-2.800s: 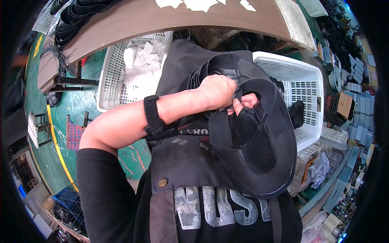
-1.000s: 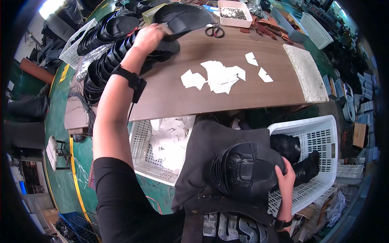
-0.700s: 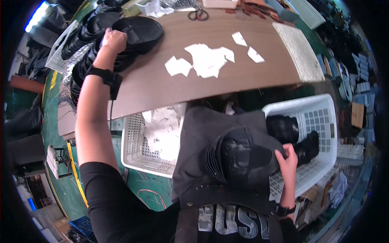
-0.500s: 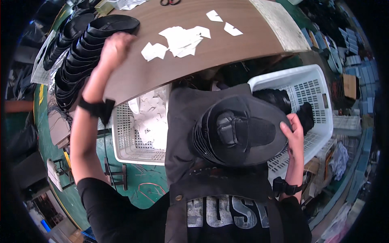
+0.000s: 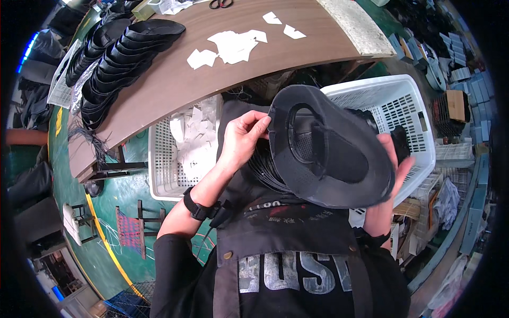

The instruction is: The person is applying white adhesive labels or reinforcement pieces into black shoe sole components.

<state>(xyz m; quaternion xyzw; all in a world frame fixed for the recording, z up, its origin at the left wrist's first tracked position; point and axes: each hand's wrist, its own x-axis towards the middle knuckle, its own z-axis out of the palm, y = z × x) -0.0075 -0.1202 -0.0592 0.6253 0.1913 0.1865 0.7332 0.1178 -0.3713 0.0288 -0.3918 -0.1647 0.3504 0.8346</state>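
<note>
A black oval piece with a broad flared rim and a hollow middle (image 5: 347, 183) is tilted up above my lap. Whether it is a hat or a shoe part I cannot tell. My left hand (image 5: 243, 139) pinches its left rim between thumb and fingers. At its right edge is my right hand (image 5: 395, 172), slightly blurred, its visible fingers spread beside the rim; part of this hand is hidden behind the piece. Below the raised piece, a nested stack of similar black pieces (image 5: 268, 172) rests on my dark apron (image 5: 297, 230).
Rows of nested black pieces (image 5: 119, 63) stand at the table's left. White scraps (image 5: 233, 47) and scissors (image 5: 221, 3) lie on the brown table (image 5: 175, 79). Below are a white basket of scraps (image 5: 159, 177) and another white basket (image 5: 411, 87) holding black items.
My left hand has come down from the table's black rows to the piece's left rim. The piece over my lap now tilts up, and my right hand's fingers have spread.
</note>
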